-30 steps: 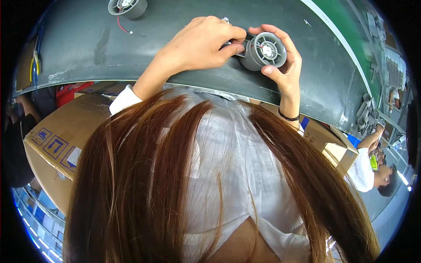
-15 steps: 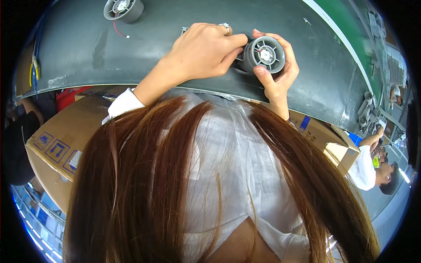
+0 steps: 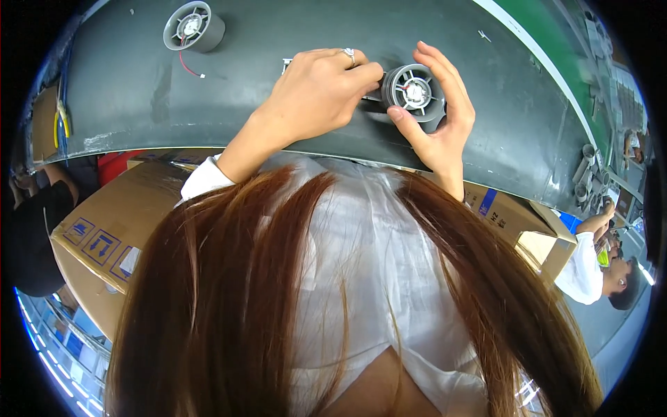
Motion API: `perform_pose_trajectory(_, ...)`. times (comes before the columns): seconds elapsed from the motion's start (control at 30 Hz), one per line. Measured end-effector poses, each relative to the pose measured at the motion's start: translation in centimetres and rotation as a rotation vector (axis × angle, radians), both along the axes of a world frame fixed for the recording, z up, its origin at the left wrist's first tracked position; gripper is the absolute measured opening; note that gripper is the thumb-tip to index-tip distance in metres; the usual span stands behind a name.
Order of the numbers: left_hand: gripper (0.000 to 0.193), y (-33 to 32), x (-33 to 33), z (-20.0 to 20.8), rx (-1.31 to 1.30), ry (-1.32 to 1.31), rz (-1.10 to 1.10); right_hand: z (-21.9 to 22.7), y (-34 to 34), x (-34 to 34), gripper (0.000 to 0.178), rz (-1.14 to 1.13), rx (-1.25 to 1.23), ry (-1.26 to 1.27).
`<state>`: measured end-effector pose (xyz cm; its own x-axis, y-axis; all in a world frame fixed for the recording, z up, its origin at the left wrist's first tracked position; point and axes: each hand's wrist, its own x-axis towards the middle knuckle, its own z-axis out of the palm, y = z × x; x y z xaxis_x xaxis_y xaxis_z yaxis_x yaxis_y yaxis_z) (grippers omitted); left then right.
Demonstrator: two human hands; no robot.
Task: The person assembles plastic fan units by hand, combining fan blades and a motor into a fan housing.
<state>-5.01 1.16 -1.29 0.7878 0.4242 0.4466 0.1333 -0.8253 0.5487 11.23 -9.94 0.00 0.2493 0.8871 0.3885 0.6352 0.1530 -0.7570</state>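
Right grip (image 3: 448, 132) clasps the grey fan (image 3: 415, 95); left grip (image 3: 322, 90) bends just beside it, clenched or not I cannot tell

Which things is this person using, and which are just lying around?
Being used, it looks like:
- grey fan, at the right hand and left hand

Probably just lying around:
- second fan
- left box
- right box

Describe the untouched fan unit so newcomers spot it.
On the dark table, look upper left, beyond the left hand. A round grey fan unit sits there; unlike the similar unit at the right hand, it is untouched, its red lead trailing.
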Motion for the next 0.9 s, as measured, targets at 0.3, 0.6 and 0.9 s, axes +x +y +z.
perform_pose_trajectory(0.3, 0.017, -0.4, -1.1, -0.7, 0.104, -0.034, 0.047, 1.2, -0.5, -0.6, 0.06, -0.027, -0.153, 0.001)
perform_pose_trajectory(0.6, 0.017, -0.5, -1.5, 0.0, 0.207, -0.009, 0.055, 2.0, -1.1, -1.6, 0.059, -0.098, -0.305, 0.093)
perform_pose_trajectory(0.9, 0.017, -0.3, -2.0, -0.2, 0.247, 0.012, 0.054, -0.8, -0.9, -2.2, 0.059, -0.13, -0.155, 0.01)
